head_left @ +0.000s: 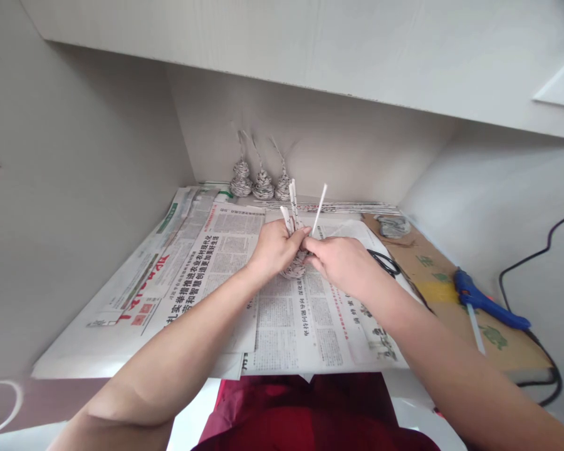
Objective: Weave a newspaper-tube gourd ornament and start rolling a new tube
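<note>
Weave [294, 270] sits between both hands over newspaper [324, 329]. The left hand [278, 245] is closed round its top, thumb across, seemingly to steady the upright strips [293, 199]; the right [337, 258] pinches its rim, fingertips partly hidden, likely for control. Gourds [263, 186] stand against the back wall [319, 131], apparently out of the way. Walls and an overhanging panel [282, 44] bound the reach; flat newspaper spreads left, while black loops [386, 263] and the glue gun [489, 302] narrow the right.
</note>
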Available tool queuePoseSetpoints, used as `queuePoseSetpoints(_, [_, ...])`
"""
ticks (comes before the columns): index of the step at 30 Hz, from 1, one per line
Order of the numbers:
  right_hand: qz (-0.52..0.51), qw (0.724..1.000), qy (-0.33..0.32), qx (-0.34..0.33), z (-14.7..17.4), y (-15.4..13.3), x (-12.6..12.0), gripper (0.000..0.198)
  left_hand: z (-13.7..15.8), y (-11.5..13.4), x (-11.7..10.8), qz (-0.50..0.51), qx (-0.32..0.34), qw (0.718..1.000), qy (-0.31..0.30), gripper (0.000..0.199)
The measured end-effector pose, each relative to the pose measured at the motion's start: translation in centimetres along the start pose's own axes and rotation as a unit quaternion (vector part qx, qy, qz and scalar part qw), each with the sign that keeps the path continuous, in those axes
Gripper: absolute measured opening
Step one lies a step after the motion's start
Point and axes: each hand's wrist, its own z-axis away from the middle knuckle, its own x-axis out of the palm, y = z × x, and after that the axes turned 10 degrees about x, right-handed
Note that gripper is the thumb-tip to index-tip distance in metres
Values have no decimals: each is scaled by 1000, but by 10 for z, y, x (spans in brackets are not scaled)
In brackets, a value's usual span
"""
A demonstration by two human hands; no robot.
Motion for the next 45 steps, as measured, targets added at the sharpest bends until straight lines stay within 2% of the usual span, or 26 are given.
queuePoseSetpoints(6, [-17,999,-31,3,-3,-2,-4,15,-1,-3,0,18,-9,1000,9,35])
queuePoseSetpoints(11, [-55,998,-20,13,-1,-3,7,24,-3,-5,-2,7,-12,1000,18,35])
queuePoseSetpoints(17, [-131,991,-4,-28,-9,5,17,15,-1,-5,2,18,-16,1000,13,36])
queuePoseSetpoints(22, [-108,992,29,-53,-9,10,22,12,-3,-9,-1,17,-21,999,25,32])
queuePoseSetpoints(25, [-86,995,29,-46,-8,8,23,14,-4,-8,-1,11,-23,999,27,33])
queuePoseSetpoints(30, [-151,987,18,-46,-12,3,24,13,-3,-6,1,6,-27,1000,15,33])
queuePoseSetpoints(35, [-180,981,53,-54,-9,7,27,15,-5,-14,-2,30,-34,999,29,33])
queuePoseSetpoints(38, [-303,946,110,26,-5,9,35,18,-8,-19,-3,49,-44,997,47,33])
queuePoseSetpoints(41, [-451,868,172,119,-5,7,45,10,-8,-20,-1,54,-57,996,48,33])
queuePoseSetpoints(43, [-528,817,193,132,-5,5,49,10,-8,-19,0,60,-61,995,45,32])
queuePoseSetpoints(45, [-566,795,189,114,-5,3,49,10,-8,-18,0,62,-61,995,43,32])
